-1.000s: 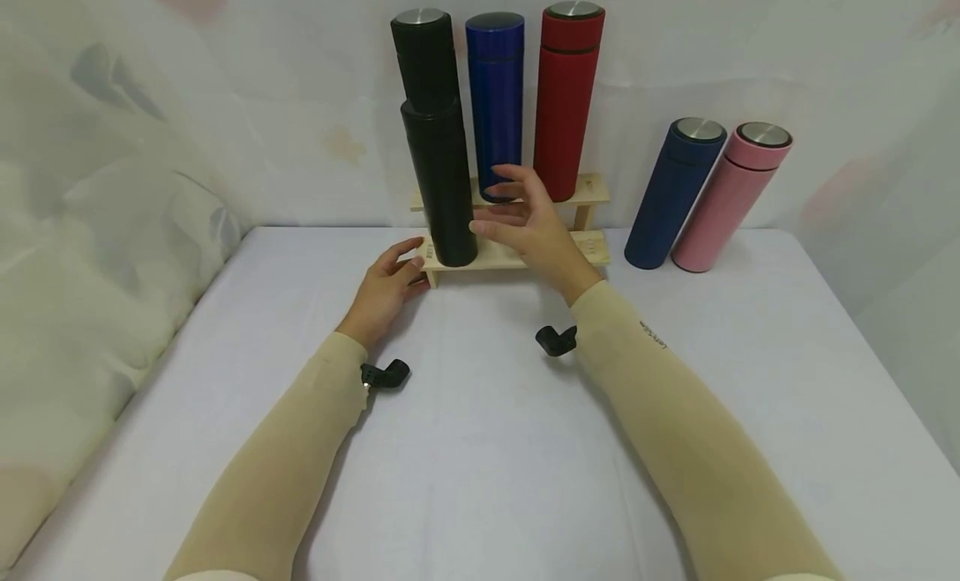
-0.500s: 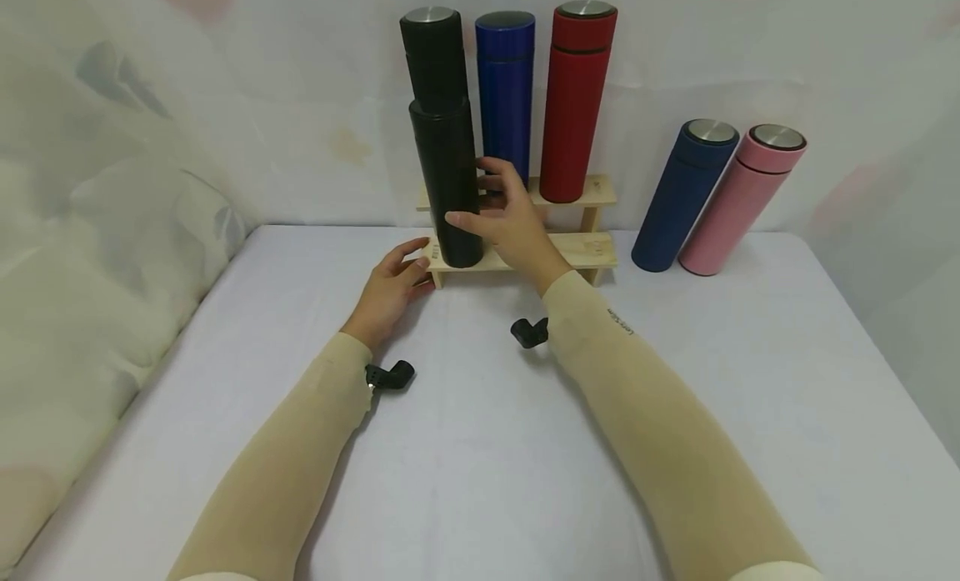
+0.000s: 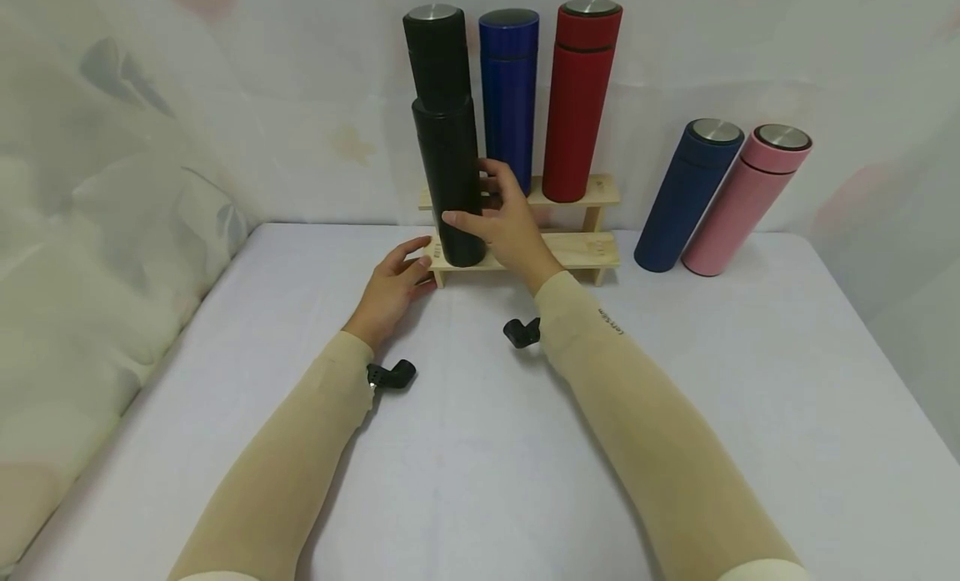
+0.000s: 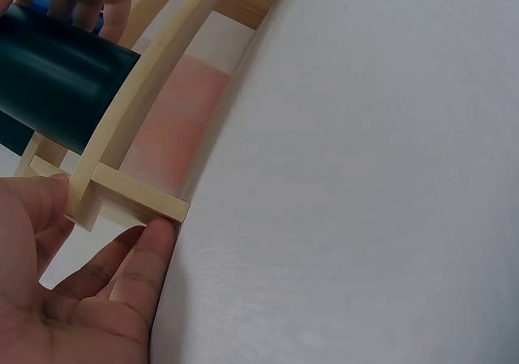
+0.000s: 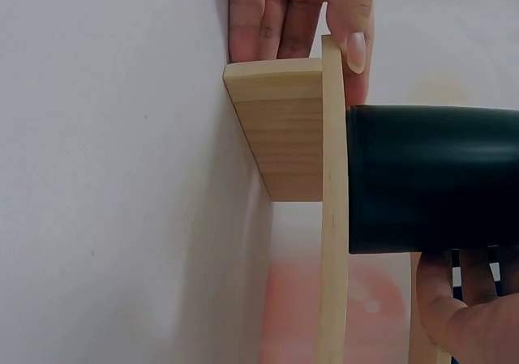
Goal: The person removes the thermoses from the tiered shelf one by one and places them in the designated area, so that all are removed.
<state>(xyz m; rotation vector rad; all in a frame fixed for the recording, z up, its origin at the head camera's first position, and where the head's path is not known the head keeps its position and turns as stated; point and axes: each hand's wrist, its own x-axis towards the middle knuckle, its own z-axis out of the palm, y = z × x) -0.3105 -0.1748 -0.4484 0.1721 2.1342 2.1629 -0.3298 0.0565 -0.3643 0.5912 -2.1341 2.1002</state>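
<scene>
A black thermos bottle (image 3: pixel 447 168) stands on the lower step of a two-step wooden stand (image 3: pixel 573 249), at its left end. My right hand (image 3: pixel 513 231) holds this bottle low on its body, thumb across the front and fingers around the far right side. In the right wrist view the base of the black thermos bottle (image 5: pixel 430 182) sits right at the shelf. My left hand (image 3: pixel 384 293) grips the left end of the lower step. The left wrist view has its thumb at the shelf edge and its fingertips (image 4: pixel 160 233) against the stand's leg.
On the upper step are another black bottle (image 3: pixel 437 56), a blue bottle (image 3: pixel 508 89) and a red bottle (image 3: pixel 585 106). Right of the stand, a navy bottle (image 3: pixel 686 197) and a pink bottle (image 3: pixel 746 202) lean together on the white table (image 3: pixel 465 448). Patterned cloth (image 3: pixel 90 231) hangs at left.
My right hand has moved left from beside the black thermos bottle and taken hold of it. The left hand stays at the stand's end. The whole view has shifted slightly.
</scene>
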